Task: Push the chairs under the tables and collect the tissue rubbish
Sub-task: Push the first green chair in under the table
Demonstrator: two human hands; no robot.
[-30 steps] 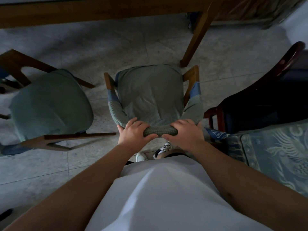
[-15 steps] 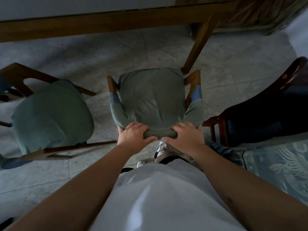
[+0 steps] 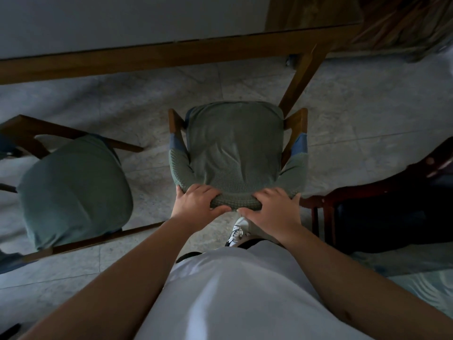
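Progress at this moment was partial, as judged from how the furniture lay. On the left, a second chair (image 3: pixel 73 190) with a green cushion stood angled on the floor (image 3: pixel 367 133), well clear of the counter (image 3: pixel 152 58), so it had not been pushed in. In the centre, the green-covered chair (image 3: pixel 236 153) faced the counter's wooden apron, its front edge near the counter leg (image 3: pixel 302 77) but its seat not yet under the top; this step was judged to be in hand and unfinished. The left hand (image 3: pixel 196 204) gripped the padded top of the chair's backrest, fingers curled over it and thumb beneath. The right hand (image 3: pixel 274 209) gripped the same rail just beside it in the same way. No tissue rubbish could be seen anywhere in view, so the collecting part was judged to be wholly outstanding. On the right, a dark chair with a reddish wooden frame (image 3: pixel 382 192) stood apart from the counter.

Surface and room: pale stone-patterned tiles covered the floor, dimly lit. The counter's light top filled the upper left of the view. A patterned blue-green cloth (image 3: pixel 426 288) lay at the lower right. One shoe (image 3: pixel 236 233) showed below the hands.
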